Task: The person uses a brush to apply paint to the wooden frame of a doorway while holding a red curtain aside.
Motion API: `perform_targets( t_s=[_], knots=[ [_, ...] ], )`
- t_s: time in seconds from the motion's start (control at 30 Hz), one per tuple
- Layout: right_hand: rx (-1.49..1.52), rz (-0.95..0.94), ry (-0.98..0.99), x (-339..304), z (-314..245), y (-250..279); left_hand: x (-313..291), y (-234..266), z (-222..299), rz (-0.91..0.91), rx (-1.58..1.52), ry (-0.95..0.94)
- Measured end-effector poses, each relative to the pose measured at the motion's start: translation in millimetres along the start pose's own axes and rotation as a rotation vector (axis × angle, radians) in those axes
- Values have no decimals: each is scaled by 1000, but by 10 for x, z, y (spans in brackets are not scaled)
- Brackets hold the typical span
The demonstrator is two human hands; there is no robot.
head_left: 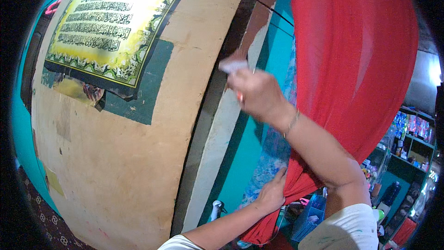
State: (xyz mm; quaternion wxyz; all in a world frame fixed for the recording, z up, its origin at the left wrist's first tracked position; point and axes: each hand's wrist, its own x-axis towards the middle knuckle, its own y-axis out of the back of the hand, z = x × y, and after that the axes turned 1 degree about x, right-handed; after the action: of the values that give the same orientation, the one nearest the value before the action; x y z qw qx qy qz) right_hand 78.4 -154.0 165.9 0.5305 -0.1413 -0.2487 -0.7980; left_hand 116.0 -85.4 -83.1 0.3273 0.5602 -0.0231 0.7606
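My right hand point(254, 90) is raised and closed around a pale, flat-headed tool point(233, 66), blurred by motion; a small orange part shows below the fist. The tool's pale end is at the door frame point(247, 48), whose surface shows brown, dark and whitish patches. Lower down, my left hand point(273, 192) grips the gathered red curtain point(342, 65) and holds it to the right of the frame. Its fingers are partly hidden in the folds. Behind the curtain's edge hangs a blue patterned cloth point(270, 166) beside a turquoise surface point(245, 150).
A tan panel point(138, 157) fills the left, with a yellow-green poster point(99, 23) on it. At lower right stand a blue basket point(307, 222) and shelves point(411, 143) of colourful goods. A white object point(216, 210) pokes out near the frame's foot. Patterned flooring point(46, 213) shows at lower left.
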Motion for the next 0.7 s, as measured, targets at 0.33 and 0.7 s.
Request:
perform_targets(
  t_s=[0.33,0.7],
  knots=[
    [678,-171,-320,-36,-550,266,-25,58,-107,-155,24,80],
    [264,414,-489,972,1509,385,46,38,-13,-145,-137,-70]
  ],
)
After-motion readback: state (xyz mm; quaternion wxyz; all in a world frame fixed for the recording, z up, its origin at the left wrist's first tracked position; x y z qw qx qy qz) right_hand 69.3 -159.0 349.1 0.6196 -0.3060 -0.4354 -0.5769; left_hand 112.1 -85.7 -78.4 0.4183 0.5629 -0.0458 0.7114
